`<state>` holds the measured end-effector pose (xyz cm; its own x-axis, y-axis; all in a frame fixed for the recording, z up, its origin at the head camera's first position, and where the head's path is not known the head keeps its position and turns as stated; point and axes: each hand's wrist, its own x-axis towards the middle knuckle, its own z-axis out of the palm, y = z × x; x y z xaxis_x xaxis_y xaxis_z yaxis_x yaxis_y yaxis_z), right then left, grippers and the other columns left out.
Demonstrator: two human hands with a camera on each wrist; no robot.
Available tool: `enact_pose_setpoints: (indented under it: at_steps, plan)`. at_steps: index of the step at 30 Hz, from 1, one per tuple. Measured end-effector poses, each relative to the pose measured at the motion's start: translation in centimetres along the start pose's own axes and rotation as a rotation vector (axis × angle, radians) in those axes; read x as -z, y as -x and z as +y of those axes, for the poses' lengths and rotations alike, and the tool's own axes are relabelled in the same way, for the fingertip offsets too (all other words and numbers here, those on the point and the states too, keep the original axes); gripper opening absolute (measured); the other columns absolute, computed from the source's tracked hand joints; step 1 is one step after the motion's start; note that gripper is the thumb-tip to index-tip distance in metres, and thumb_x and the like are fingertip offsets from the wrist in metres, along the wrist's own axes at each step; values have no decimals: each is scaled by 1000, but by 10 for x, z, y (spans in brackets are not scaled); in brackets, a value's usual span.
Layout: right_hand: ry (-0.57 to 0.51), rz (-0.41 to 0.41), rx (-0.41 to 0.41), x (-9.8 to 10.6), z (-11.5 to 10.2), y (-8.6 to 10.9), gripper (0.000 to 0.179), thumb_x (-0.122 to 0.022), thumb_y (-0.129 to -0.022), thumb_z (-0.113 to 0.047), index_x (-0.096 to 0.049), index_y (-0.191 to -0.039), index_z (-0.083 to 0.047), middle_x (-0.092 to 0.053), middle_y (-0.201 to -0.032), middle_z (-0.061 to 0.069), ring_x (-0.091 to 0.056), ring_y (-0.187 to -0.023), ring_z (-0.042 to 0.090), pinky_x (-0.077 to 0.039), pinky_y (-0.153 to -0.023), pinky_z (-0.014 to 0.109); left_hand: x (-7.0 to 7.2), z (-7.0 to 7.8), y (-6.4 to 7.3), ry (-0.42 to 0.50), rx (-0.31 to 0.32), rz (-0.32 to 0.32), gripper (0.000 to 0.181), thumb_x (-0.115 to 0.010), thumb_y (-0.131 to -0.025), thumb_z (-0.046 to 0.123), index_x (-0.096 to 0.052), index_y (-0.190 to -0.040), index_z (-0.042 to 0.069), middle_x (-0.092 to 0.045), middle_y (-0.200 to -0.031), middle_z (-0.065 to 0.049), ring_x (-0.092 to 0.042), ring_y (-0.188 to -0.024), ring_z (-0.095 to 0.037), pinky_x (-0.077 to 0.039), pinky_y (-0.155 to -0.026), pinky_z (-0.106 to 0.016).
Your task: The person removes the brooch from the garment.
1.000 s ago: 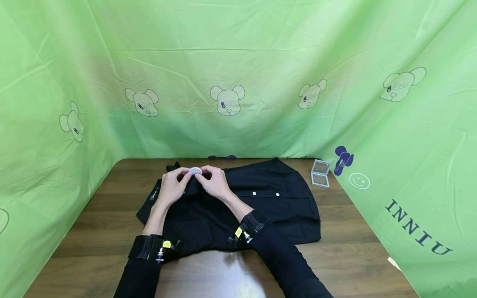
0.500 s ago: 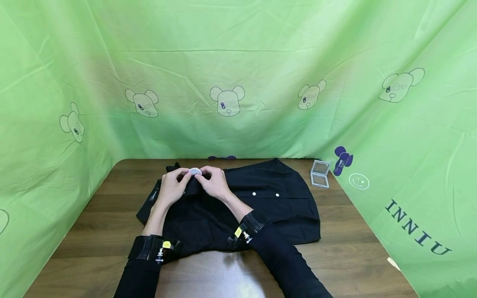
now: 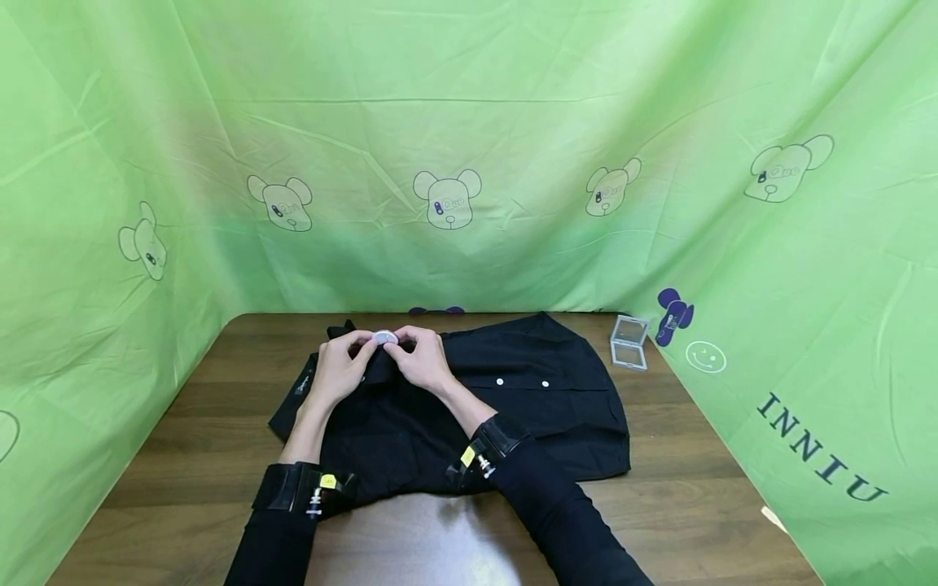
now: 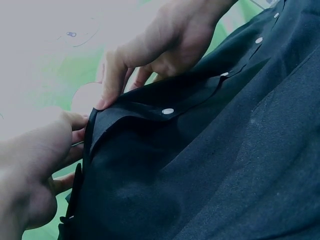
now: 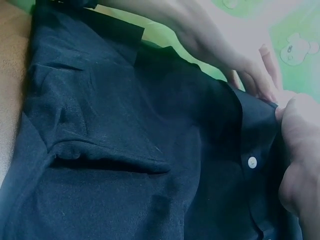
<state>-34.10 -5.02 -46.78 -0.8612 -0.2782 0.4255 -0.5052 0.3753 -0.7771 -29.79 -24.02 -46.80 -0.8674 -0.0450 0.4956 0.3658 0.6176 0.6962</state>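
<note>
Fingers of the left hand [image 3: 339,373] and right hand [image 3: 423,358] pinch the raised edge of a black shirt [image 3: 545,419] spread on the surface [image 3: 183,460], a whitish disc [image 3: 384,336] between them. No shift is visible over the past second, suggesting a steady hold.

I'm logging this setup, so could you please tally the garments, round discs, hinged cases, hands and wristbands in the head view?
Black garment: 1
Pale round disc: 1
Open hinged case: 1
Left hand and right hand: 2
Left wristband and right wristband: 2
Total: 7
</note>
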Motion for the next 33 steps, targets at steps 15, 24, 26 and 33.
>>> enact_pose_setpoints:
  at_steps: [15,24,26,33]
  plan:
    - [-16,-8,-26,0,-3,1,7,-84,-101,-17,-83,-100,-10,-88,-100,5,-75,-94,13,-55,-85,25,1,4,2,7,17,-14,21,-73,-112,20,-85,-121,4,-87,-106,-14,-81,-98,-30,-54,-85,-28]
    - [-37,1,-20,2,-4,0,7,-84,-99,-14,-82,-95,-9,-86,-95,7,-70,-85,7,-52,-79,22,1,5,1,5,-5,-10,20,-74,-111,17,-84,-121,3,-86,-105,-15,-79,-95,-29,-53,-83,-26]
    - [-37,4,-19,3,-4,0,8,-85,-98,-14,-82,-94,-9,-86,-94,7,-70,-85,8,-52,-79,22,1,4,1,7,-9,-9,20,-74,-110,16,-84,-121,3,-86,-105,-15,-79,-95,-29,-53,-83,-25]
    - [9,-3,-9,3,-4,0,8,-86,-99,-17,-82,-96,-11,-87,-96,6,-75,-91,13,-56,-84,25,0,5,2,3,1,-4,19,-75,-110,18,-85,-120,5,-87,-105,-13,-77,-93,-23,-52,-82,-22]
